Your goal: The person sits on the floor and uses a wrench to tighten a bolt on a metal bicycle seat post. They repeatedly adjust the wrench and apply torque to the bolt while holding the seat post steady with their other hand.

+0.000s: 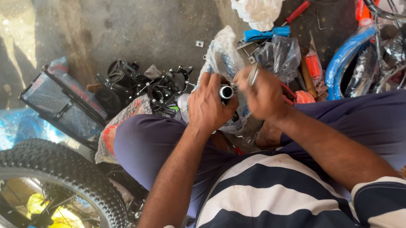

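I sit cross-legged on a concrete floor. My left hand [208, 103] grips a short black tube with a shiny metal rim [226, 92], its open end facing up at me. My right hand [261, 92] is closed on a thin silver tool [253, 74] right beside the tube's end, the two hands almost touching. Crumpled clear plastic wrapping [221, 53] lies just beyond my hands, partly hidden by them.
A small knobby bicycle wheel [44, 193] lies at lower left beside my knee. Black pedals and brackets [148, 84] and a black mesh basket [62, 104] sit left of my hands. Blue fenders [344, 59], handlebars [397, 30], a red-handled screwdriver [296, 13] and bagged parts crowd the right.
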